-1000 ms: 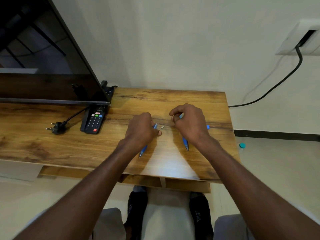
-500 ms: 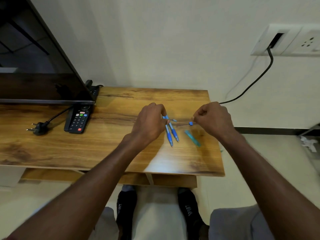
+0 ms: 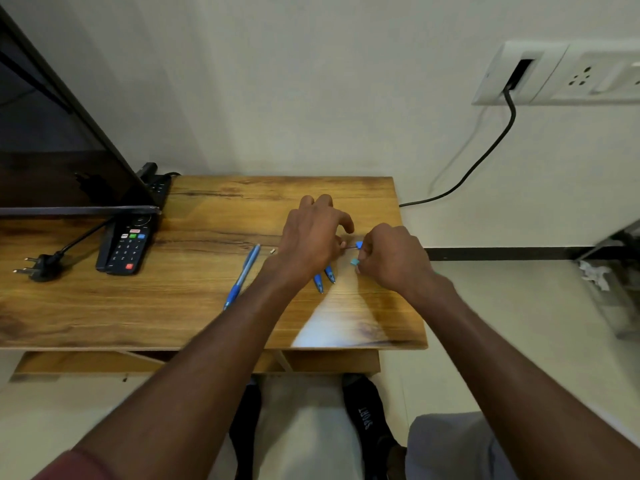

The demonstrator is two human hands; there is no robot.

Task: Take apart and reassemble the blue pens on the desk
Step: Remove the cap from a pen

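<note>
Our right hand (image 3: 394,259) is curled, pinching a small blue pen part (image 3: 359,244) at the fingertips, with a teal piece (image 3: 354,261) showing just below it against the same fingers. A thin refill (image 3: 350,247) runs from the blue part toward our left hand (image 3: 311,237), which hovers palm down over the desk (image 3: 194,292) with fingers bent; it meets the refill's other end, though we cannot tell whether it really grips it. Under that hand lie two blue pens (image 3: 323,277), side by side, only their tips poking out below the wrist. Left of our left forearm a third pen (image 3: 242,276) lies whole on the wood, slanting, and a tiny pale piece (image 3: 272,251) sits near its upper end. Farther left are a black remote (image 3: 126,247), a loose plug (image 3: 40,266), and the corner of a dark screen (image 3: 62,161). On the wall to the right, a black cable (image 3: 485,157) drops from a white socket plate (image 3: 561,76).
</note>
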